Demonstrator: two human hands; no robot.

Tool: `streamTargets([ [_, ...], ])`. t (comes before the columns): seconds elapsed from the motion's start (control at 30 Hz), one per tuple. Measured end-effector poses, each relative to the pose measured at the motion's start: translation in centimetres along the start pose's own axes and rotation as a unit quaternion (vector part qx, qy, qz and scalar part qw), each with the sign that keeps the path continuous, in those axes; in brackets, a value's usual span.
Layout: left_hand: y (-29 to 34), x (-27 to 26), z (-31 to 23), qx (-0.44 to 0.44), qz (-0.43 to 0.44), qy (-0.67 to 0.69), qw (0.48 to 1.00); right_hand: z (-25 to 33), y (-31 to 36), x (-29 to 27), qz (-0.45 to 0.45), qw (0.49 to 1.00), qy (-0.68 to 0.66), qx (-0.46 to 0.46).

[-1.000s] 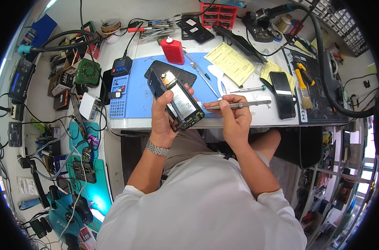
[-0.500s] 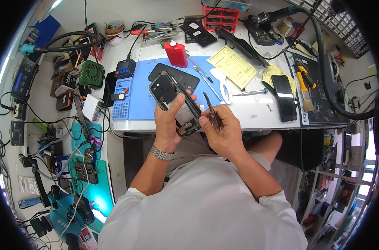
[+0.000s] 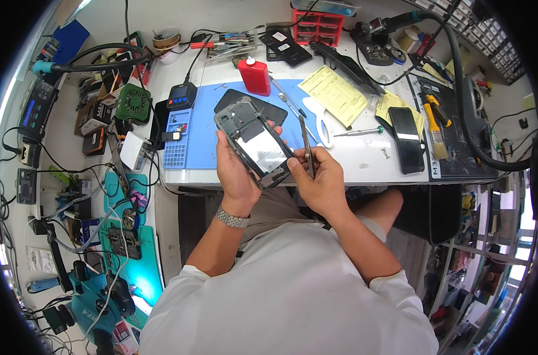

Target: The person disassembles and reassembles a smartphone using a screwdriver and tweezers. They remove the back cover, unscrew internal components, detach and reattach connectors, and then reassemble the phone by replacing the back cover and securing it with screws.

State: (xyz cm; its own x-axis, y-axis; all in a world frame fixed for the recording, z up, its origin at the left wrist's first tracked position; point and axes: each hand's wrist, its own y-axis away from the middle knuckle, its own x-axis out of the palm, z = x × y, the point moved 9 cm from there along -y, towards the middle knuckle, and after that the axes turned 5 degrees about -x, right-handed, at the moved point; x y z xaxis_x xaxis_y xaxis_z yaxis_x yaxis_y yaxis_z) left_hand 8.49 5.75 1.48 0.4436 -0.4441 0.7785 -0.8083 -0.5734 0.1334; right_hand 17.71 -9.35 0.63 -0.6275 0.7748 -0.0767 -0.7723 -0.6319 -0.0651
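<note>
An opened phone (image 3: 233, 123), its dark frame and a shiny silver area in the middle showing, lies tilted in my left hand (image 3: 238, 180). The fingers of that hand are wrapped round both long edges. My right hand (image 3: 321, 184) closes on a pair of slim metal tweezers (image 3: 307, 141), which point away from me. Its thumb and fingertips also touch the phone's lower right corner. Behind the phone, a dark phone back cover (image 3: 270, 111) lies on the blue mat (image 3: 204, 136), partly hidden.
A red bottle (image 3: 255, 77), a white ring-shaped tool (image 3: 324, 127), a screwdriver (image 3: 360, 131) and yellow paper sheets (image 3: 334, 94) lie beyond my hands. Another phone (image 3: 406, 139) is at the right. A teal microscope (image 3: 97, 307) stands at the lower left.
My left hand has turned the phone from edge-on so its inside faces up more. The tweezers in my right hand have swung more upright.
</note>
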Motion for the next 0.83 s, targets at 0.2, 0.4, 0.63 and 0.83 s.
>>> streamTargets([
  [0.2,-0.2,-0.2,-0.1,0.015,-0.011,-0.037,0.999,-0.4,-0.4,-0.5,-0.003,0.999,0.042,0.002],
  [0.4,-0.2,-0.6,-0.3,0.032,-0.034,-0.054,0.997,-0.7,-0.5,-0.3,0.019,0.999,-0.013,0.03],
  [0.63,0.4,-0.8,-0.8,0.059,-0.086,-0.058,0.993,-1.2,-0.2,0.5,0.056,0.985,-0.125,0.103],
  [0.83,0.6,-0.7,-1.4,0.097,-0.087,-0.088,0.988,-1.6,-0.3,0.7,0.053,0.985,-0.136,0.096],
])
